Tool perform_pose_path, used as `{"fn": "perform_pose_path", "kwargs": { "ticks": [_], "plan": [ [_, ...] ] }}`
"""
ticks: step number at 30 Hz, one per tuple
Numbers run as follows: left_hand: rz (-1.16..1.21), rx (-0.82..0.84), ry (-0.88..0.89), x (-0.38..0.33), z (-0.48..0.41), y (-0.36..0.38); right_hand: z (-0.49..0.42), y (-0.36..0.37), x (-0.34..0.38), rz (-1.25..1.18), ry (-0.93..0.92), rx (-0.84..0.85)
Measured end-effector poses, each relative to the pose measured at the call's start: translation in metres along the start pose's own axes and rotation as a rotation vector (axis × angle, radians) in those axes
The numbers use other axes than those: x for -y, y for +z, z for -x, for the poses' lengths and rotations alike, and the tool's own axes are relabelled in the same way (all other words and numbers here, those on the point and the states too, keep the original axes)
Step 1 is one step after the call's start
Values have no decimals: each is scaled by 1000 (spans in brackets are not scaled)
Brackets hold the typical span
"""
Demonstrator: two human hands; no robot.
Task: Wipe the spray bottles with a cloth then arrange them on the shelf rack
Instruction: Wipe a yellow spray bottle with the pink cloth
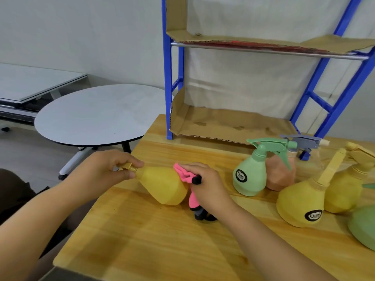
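Note:
A yellow spray bottle (164,184) lies on its side just above the wooden table (142,240), neck pointing left. My left hand (109,169) grips its neck and spray head, which is mostly hidden in my fingers. My right hand (205,185) holds a pink and black cloth (187,176) pressed against the bottle's right side. The blue shelf rack (168,88) stands at the back of the table, its two shelves lined with cardboard (229,124) and bare of bottles.
To the right stand a green bottle (250,176), a pinkish-brown bottle with a grey head (281,175), two yellow bottles (300,205) and part of another green one (363,228). A round grey table (97,114) stands to the left, off the wooden table's edge.

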State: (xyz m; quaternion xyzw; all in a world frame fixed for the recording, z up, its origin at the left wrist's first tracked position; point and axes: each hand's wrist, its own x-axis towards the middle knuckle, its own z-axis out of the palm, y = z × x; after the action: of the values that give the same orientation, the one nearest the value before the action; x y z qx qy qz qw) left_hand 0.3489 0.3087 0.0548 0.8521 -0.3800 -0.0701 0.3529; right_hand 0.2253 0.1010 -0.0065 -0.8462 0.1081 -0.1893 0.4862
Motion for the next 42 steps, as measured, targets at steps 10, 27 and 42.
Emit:
{"fn": "perform_pose_path", "kwargs": {
  "ticks": [10,27,42],
  "plan": [
    [67,-48,-198,1,-11,12,9,12,-8,-20,-218,-140],
    [421,-58,-513,28,-27,14,-2,24,-14,415,-89,1],
    [873,-47,-468,16,-7,7,2,12,31,-209,-258,-412]
  ]
}}
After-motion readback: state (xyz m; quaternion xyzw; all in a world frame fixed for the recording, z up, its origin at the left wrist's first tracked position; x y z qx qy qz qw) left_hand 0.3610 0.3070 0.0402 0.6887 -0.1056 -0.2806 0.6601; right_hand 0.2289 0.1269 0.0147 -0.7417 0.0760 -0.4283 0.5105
